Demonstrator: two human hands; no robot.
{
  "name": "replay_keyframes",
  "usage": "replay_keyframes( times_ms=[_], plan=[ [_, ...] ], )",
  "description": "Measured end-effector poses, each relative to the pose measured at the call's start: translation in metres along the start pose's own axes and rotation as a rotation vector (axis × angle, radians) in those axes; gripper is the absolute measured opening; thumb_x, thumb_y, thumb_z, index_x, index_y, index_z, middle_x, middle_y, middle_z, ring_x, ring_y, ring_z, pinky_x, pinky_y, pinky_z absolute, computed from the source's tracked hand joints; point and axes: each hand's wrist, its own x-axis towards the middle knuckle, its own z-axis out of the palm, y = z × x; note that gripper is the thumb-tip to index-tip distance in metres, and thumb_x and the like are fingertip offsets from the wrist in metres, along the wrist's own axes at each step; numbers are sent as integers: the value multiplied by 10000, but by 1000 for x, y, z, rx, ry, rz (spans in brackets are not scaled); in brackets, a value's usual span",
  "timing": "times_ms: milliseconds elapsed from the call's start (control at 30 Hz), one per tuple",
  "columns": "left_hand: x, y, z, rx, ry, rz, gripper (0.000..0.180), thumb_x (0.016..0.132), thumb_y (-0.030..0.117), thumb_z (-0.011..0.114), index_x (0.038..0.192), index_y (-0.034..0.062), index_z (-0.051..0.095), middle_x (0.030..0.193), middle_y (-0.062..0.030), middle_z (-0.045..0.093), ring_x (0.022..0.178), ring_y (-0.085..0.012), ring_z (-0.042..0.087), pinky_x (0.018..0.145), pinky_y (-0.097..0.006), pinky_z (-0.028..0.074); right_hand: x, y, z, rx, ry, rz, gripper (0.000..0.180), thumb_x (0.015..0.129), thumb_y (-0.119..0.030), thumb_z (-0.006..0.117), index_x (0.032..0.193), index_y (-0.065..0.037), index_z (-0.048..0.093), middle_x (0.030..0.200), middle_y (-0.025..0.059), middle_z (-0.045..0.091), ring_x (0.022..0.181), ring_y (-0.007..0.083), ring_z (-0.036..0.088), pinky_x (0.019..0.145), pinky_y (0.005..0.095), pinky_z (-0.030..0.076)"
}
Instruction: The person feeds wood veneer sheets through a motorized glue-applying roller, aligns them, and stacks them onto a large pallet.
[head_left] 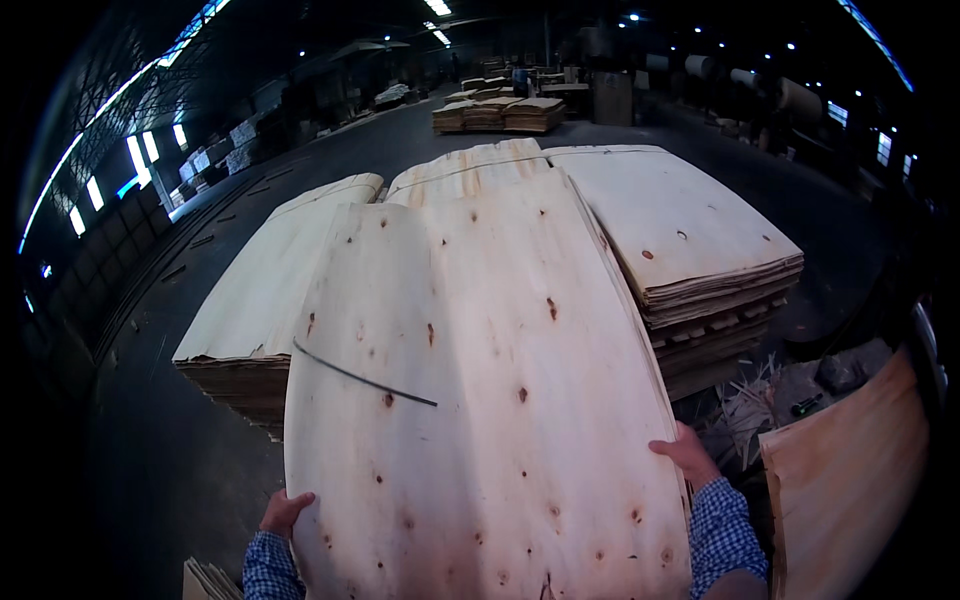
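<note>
The left hand [285,512] is closed on the left edge of a knotty veneer sheet [480,440], thumb on top, and the right hand [688,455] clasps its right edge likewise; the fingers beneath are hidden, and how many layers they hold I cannot tell. Leftmost lies a pale veneer stack [260,270]; next, a thin dark strip [365,375] slants across the sheet, which spreads in front of the person, between that stack and a strapped right-hand stack [690,215]. Farthest right is an orange-tinged veneer piece [850,475].

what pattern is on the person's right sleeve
The right sleeve has a small blue and white check, best seen in the head view.
</note>
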Motion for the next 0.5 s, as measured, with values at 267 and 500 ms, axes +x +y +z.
replay_keyframes(
  times_ms=[267,500],
  plan=[
    [-7,-30,-31,-445,-292,-108,524,875,259,561,1299,-33,466,1197,-172,600,992,-274,633,854,-396,531,-81,-6,3,61,78,84,490,772,46,672,1231,54,502,1119,123,623,996,201,618,868,326,505],
    [5,-9,-45,-98,-206,-135,447,885,225,585,1238,-41,516,1081,-158,646,916,-244,657,800,-381,546,-106,-31,39,56,19,40,461,795,30,640,1234,54,497,1128,117,617,996,186,611,867,312,498]
  ],
)
